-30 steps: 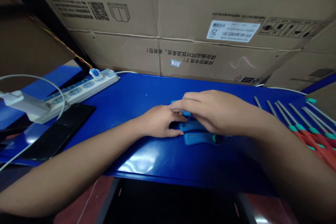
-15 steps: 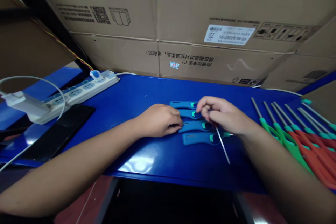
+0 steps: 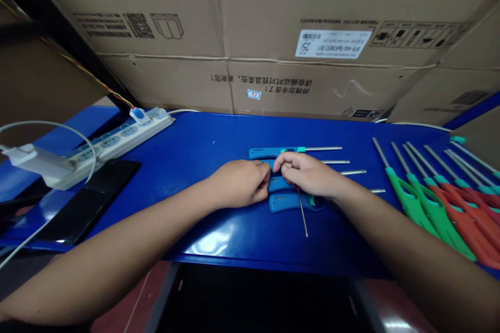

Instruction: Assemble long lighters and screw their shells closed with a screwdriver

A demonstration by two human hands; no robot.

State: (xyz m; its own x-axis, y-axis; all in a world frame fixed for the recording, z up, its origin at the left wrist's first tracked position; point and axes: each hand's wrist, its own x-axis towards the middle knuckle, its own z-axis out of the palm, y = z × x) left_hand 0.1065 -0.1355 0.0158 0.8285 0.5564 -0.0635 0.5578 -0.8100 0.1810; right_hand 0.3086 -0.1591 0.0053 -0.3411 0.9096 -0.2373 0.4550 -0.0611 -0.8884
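Several blue long-nosed gas lighters (image 3: 287,203) lie side by side on the blue tabletop, metal nozzles pointing right. My left hand (image 3: 242,183) is closed at the handle ends of the middle lighters, its fingertips touching one handle. Just beside it, my right hand (image 3: 302,173) is curled over the middle lighters and grips a thin screwdriver (image 3: 302,216). The screwdriver's metal shaft slants down toward the table's front, while its handle is mostly hidden in my fingers. The farthest lighter (image 3: 269,153) shows whole; my right hand covers the triggers of the middle ones.
Green lighters (image 3: 410,200) and red lighters (image 3: 455,208) lie in a row at the right. At the left are a white power strip (image 3: 128,135) with a plugged-in charger (image 3: 37,161) and a black phone (image 3: 91,200). A large cardboard box (image 3: 265,78) stands along the back.
My right hand has moved left across the blue lighters with the screwdriver, uncovering their metal nozzles. My left hand stays at the handle ends. The view has shifted slightly.
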